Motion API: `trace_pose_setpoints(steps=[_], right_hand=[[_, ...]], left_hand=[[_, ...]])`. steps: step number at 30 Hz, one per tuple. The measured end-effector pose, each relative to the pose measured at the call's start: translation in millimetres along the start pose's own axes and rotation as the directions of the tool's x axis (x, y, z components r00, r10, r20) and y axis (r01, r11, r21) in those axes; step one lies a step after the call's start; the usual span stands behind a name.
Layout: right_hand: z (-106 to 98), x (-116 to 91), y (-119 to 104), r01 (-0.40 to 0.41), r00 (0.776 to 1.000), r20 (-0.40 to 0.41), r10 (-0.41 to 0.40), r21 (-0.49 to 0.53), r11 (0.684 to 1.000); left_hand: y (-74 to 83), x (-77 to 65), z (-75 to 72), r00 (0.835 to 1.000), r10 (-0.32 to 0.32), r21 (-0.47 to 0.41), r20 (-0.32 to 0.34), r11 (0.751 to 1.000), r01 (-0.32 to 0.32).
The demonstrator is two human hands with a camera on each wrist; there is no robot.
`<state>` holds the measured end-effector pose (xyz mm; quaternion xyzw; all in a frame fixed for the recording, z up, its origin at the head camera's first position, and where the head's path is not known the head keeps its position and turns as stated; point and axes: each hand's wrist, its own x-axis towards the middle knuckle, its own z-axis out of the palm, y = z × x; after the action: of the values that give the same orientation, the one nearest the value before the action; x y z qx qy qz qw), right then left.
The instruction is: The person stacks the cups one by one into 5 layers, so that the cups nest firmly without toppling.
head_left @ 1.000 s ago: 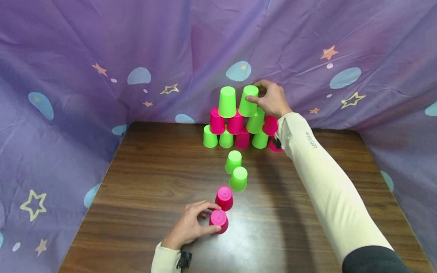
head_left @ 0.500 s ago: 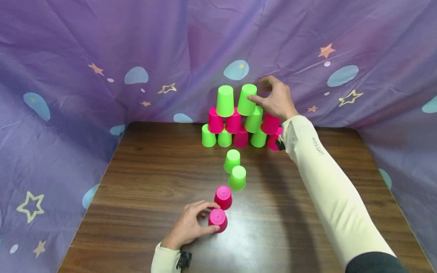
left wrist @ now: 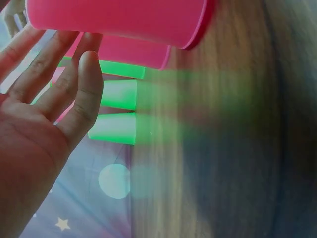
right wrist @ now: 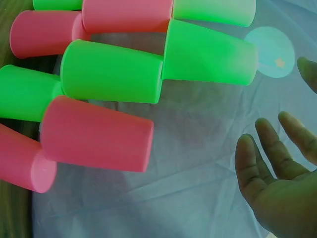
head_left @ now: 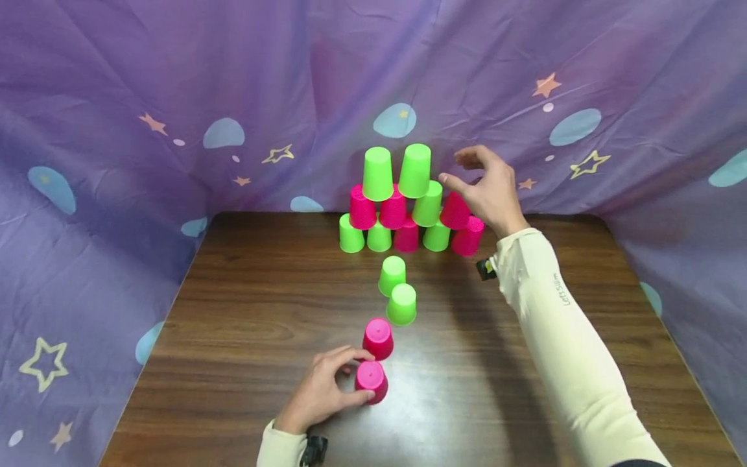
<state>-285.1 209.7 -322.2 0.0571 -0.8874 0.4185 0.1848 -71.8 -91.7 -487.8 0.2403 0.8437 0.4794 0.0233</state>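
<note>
Near the front of the table, my left hand [head_left: 323,389] holds an upside-down pink plastic cup [head_left: 371,383], thumb on its near side and index finger at its far side. Another pink cup [head_left: 378,338] stands right behind it. At the back rises a three-row pyramid of upturned green and pink cups. Its top row has a left green cup [head_left: 378,174] and a right green cup [head_left: 415,170]. To the right of that top row, my right hand [head_left: 493,188] hangs in the air with fingers apart, holding nothing. The right wrist view shows a gap between its fingers and the green cup [right wrist: 210,52].
Two loose green cups, a farther one [head_left: 392,275] and a nearer one [head_left: 402,305], stand between the pyramid and the pink pair. The wooden table [head_left: 251,292] ends at a purple curtain [head_left: 262,78] behind and at both sides.
My right hand has let go of the right green cup on the top row and drawn away to the right. That cup stays standing. My left hand keeps its hold on the pink cup.
</note>
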Motion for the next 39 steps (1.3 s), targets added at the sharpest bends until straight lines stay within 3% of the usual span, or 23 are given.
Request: trace_pose_setpoints(steps=[6,12,21,28,39], right_hand=[[0,-24,10,-0.003,1.000,0.005,0.002,0.015,1.000],[7,-47,17,0.002,0.999,0.040,-0.004,0.058,0.998],[26,-85,26,0.061,0.979,0.186,-0.080,0.110,0.992],[39,-112,35,0.012,0.963,0.264,-0.047,0.130,0.991],[58,-142,51,-0.023,0.950,0.312,-0.029,0.164,0.986]], left_hand=[[7.2,1.1,-2.2,1.000,-0.007,0.016,0.006,1.000,0.006],[14.7,2.9,-7.5,1.000,0.031,0.060,-0.004,0.998,-0.031],[29.8,14.6,-14.9,0.996,0.094,0.141,0.010,0.985,-0.094],[34.3,35.2,-35.0,0.970,0.241,0.096,0.019,0.966,-0.242],[51.8,60.5,-69.5,0.926,0.377,0.058,-0.019,0.925,-0.376]])
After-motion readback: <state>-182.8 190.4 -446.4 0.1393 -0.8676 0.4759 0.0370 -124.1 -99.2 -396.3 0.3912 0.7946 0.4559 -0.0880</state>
